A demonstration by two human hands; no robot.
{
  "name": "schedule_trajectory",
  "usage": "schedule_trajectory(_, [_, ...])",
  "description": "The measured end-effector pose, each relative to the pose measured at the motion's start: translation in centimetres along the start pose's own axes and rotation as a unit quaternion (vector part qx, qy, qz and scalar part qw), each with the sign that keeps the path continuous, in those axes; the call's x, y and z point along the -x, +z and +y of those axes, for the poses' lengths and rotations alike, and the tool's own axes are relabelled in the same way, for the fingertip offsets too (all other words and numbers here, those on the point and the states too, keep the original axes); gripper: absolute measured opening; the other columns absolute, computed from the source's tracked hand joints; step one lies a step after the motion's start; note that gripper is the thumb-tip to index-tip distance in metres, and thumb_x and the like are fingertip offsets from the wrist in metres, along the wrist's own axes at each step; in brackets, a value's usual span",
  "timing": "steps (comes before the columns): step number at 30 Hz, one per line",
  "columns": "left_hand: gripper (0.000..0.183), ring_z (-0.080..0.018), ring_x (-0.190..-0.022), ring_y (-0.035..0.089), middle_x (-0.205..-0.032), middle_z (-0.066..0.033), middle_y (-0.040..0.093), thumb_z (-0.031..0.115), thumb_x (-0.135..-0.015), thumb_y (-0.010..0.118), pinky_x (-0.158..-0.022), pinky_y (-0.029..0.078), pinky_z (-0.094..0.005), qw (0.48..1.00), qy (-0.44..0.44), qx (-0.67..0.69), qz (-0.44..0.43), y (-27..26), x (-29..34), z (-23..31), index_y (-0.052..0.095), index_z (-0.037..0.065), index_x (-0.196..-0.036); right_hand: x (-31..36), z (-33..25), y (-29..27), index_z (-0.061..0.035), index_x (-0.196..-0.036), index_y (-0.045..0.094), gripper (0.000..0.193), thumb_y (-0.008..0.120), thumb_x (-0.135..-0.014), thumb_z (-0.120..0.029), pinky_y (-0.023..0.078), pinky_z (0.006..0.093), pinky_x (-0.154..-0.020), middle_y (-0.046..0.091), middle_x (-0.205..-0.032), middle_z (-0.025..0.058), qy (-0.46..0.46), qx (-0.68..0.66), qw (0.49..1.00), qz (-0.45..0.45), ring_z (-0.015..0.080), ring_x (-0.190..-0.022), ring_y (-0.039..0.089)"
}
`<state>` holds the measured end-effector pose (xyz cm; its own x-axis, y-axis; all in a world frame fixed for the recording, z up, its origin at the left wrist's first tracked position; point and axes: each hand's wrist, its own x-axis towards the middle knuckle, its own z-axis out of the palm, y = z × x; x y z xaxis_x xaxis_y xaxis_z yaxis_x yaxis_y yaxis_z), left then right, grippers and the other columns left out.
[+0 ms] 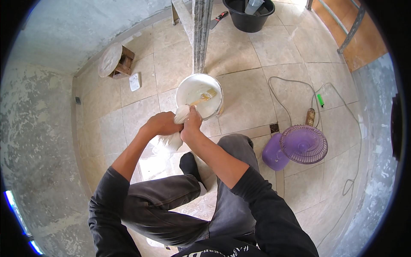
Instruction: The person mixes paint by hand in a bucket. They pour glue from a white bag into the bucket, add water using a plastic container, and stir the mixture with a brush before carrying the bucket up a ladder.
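Note:
A white bundle [182,115], limp like a bag or a cloth, is gathered in both fists over the near left rim of a white bucket [178,95]. My left hand [162,124] is closed round it, and its loose part hangs below toward the floor. Pressed against the left one, my right hand [192,123] grips the same bundle, thumb toward the bucket. Inside the bucket is pale, whitish stuff. A paintbrush [207,95] with a yellowish handle lies there, its handle end close to my right thumb. Whether the hand touches it I cannot tell.
A speckled ladder [200,38] stands just behind the bucket. Farther off are a scraper [219,20] and a black tub [248,23]. A wooden stool [122,62] is at left. To the right sit a purple fan [303,144], its trailing cable, and a power strip [310,116].

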<state>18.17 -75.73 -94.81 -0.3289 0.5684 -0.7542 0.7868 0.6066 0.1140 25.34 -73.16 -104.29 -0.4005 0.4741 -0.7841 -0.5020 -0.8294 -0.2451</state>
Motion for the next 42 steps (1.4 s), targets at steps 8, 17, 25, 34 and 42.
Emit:
schedule_trajectory(8, [0.047,-0.0342,-0.077,0.063,-0.085,-0.0214,0.066,0.042,-0.070,0.056,-0.070,0.048,-0.0394,1.000,0.011,0.006,-0.005,0.2,0.0,-0.4,0.067,0.000,-0.088,-0.1,0.2,0.2,-0.0030,-0.099,0.057,0.031,0.038,-0.096,-0.027,0.046,0.0320,-0.080,0.057,-0.096,0.0084,-0.008,-0.009,1.000,-0.007,0.0188,-0.086,0.055])
schedule_trajectory(17, [0.046,-0.0352,-0.074,0.063,-0.082,-0.0231,0.065,0.040,-0.072,0.057,-0.070,0.048,-0.0398,1.000,0.022,-0.004,-0.001,0.2,0.2,-0.3,0.066,-0.002,-0.087,0.2,-0.5,0.4,-0.0048,-0.096,0.058,0.029,0.040,-0.096,-0.027,0.047,0.0329,-0.077,0.058,-0.093,0.0097,0.002,-0.014,1.000,-0.006,0.0200,-0.085,0.056])
schedule_trajectory(25, [0.047,-0.0346,-0.072,0.063,-0.080,-0.0230,0.065,0.042,-0.070,0.059,-0.068,0.048,-0.0393,1.000,0.020,-0.006,0.007,0.1,0.4,-0.1,0.067,-0.002,-0.086,0.1,-0.5,0.3,-0.0052,-0.095,0.058,0.030,0.040,-0.096,-0.029,0.047,0.0331,-0.076,0.057,-0.092,0.0099,-0.017,-0.004,1.000,0.003,0.0197,-0.083,0.055])
schedule_trajectory(34, [0.048,-0.0343,-0.072,0.064,-0.081,-0.0226,0.065,0.042,-0.070,0.059,-0.068,0.049,-0.0387,1.000,0.015,-0.013,0.012,0.0,0.4,0.4,0.067,-0.002,-0.087,-0.2,-0.7,0.1,-0.0056,-0.094,0.059,0.034,0.040,-0.096,-0.033,0.047,0.0332,-0.075,0.057,-0.091,0.0091,-0.024,0.001,1.000,0.008,0.0193,-0.083,0.055])
schedule_trajectory(42, [0.047,-0.0346,-0.073,0.064,-0.082,-0.0241,0.065,0.039,-0.070,0.058,-0.069,0.049,-0.0392,1.000,-0.001,0.000,0.018,-0.2,0.7,1.0,0.066,-0.004,-0.088,-0.2,-0.8,0.0,-0.0031,-0.096,0.056,0.043,0.035,-0.097,-0.041,0.047,0.0351,-0.078,0.060,-0.089,0.0096,-0.029,0.025,0.999,-0.026,0.0203,-0.081,0.057])
